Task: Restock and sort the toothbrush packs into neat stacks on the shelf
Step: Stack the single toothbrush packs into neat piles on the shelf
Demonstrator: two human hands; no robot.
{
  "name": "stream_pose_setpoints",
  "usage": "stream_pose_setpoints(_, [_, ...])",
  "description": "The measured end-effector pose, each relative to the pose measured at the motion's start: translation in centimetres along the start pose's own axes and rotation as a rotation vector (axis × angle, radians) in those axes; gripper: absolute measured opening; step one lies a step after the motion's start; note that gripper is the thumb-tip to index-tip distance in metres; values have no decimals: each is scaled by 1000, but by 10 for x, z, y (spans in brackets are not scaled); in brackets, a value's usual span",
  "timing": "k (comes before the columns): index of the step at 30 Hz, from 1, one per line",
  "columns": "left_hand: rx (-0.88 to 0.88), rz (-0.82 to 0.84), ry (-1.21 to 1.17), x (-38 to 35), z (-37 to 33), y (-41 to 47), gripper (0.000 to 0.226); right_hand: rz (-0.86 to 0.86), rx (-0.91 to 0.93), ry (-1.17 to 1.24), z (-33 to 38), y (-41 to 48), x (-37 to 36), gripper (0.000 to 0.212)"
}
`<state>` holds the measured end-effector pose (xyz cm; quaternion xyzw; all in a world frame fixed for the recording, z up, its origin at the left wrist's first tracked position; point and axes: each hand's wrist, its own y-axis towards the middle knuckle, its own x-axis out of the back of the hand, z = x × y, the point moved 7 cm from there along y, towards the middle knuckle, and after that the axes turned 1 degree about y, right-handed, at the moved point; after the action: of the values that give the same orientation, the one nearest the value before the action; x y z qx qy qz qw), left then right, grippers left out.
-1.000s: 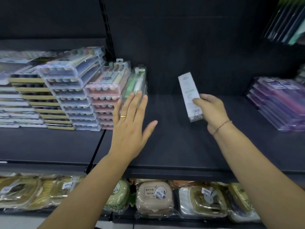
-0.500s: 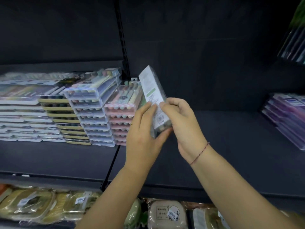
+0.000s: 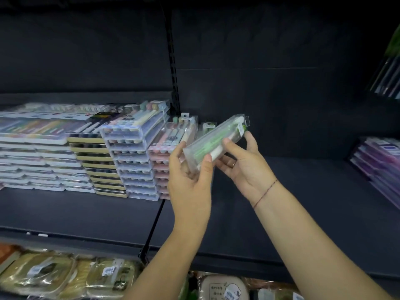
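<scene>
A clear toothbrush pack (image 3: 213,139) with green and white brushes inside is held tilted above the dark shelf (image 3: 281,213), its hang tab pointing up right. My left hand (image 3: 189,174) grips its lower end between thumb and fingers. My right hand (image 3: 242,163) holds its middle from beneath, thumb on top. Just behind it stands a short stack of green packs (image 3: 208,126), mostly hidden. To the left are neat stacks: pink packs (image 3: 164,161), clear pastel packs (image 3: 134,161), gold-edged dark packs (image 3: 97,165) and white multicolour packs (image 3: 36,156).
Purple packs (image 3: 378,165) are stacked at the right end of the shelf. A black slotted upright (image 3: 173,68) divides the back panel. Wrapped lunch boxes (image 3: 65,276) fill the shelf below. More packs (image 3: 387,76) hang at the upper right.
The pack went from my right hand alone to both hands, and turned from its white back label to its clear front, now lying tilted rather than upright. My left hand left the green stack.
</scene>
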<state>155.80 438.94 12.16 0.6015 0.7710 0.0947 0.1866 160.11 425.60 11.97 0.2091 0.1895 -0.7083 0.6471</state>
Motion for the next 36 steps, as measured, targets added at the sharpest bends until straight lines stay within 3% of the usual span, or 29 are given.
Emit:
stream_pose_setpoints(3, [-54, 21, 167, 2, -5, 2, 71, -26, 48, -98, 9, 17, -2, 64])
stream_pose_setpoints(5, [-245, -26, 493, 11, -12, 12, 79, -41, 58, -198, 14, 33, -3, 52])
stream_pose_setpoints(8, [-538, 5, 987, 11, -1, 25, 73, -74, -3, -369, 9, 60, -1, 35])
stream_pose_setpoints(11, [-605, 131, 1136, 6, 18, 31, 74, -163, -15, -513, 2, 80, 5, 36])
stream_pose_setpoints(16, [-690, 113, 1184, 8, 18, 33, 64, -133, 85, -770, -8, 87, -7, 55])
stream_pose_setpoints(19, [-700, 105, 1167, 9, 17, 34, 59, -46, 15, -627, -27, 83, -17, 54])
stream_pose_setpoints(24, [-688, 85, 1162, 9, 15, 35, 55, -66, -13, -462, -43, 89, -17, 62])
stream_pose_setpoints(26, [-685, 91, 1160, 9, 16, 34, 56, -58, -23, -408, -49, 90, -15, 73])
stream_pose_setpoints(29, [-683, 104, 1147, 9, 16, 34, 57, -44, -71, -365, -60, 81, -10, 110])
stream_pose_setpoints(32, [-670, 125, 1144, 9, 15, 34, 59, -14, -75, -345, -73, 82, -4, 126])
stream_pose_setpoints(34, [-668, 137, 1151, 9, 16, 34, 59, -17, -81, -357, -69, 76, -4, 120])
stream_pose_setpoints(36, [-653, 140, 1148, 9, 16, 33, 61, -1, -75, -389, -58, 62, -8, 94])
